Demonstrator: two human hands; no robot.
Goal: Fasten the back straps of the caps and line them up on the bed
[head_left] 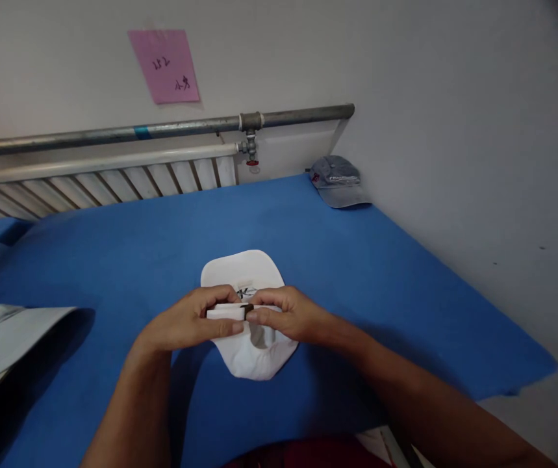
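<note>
a: where's the white cap (252, 361)?
b: middle of the blue surface (356, 260), slightly toward the near edge, straight in front of the person. the flat rounded end, the brim by the look of it, points at the far edge. the soft crown end points at the near edge.
a: hands?
b: both on its strap (220, 312). left hand (186, 325) is closed on it from the left, thumb on top, fingers under. right hand (291, 315) is closed on it from the right, thumb and forefinger pinching right at the small dark buckle (247, 309). the two sets of fingertips nearly touch.
a: why that grip?
b: my read: one hand on each side of the buckle holds the strap flat and steady between them. the cap's weight rests on the surface, so neither hand has to carry it. the strap end faces the person, so it's in easy reach.
a: lifted?
b: strap looks raised a little off the crown. the rest lies on the surface.
a: anything else around?
b: grey cap (340, 182) in the far right corner by the wall, well apart. white sheet or bag (6, 331) at the left edge, can't tell which. radiator (103, 179) and metal pipe (162, 130) run behind the far edge, with a pink note (164, 65) on the wall above.
</note>
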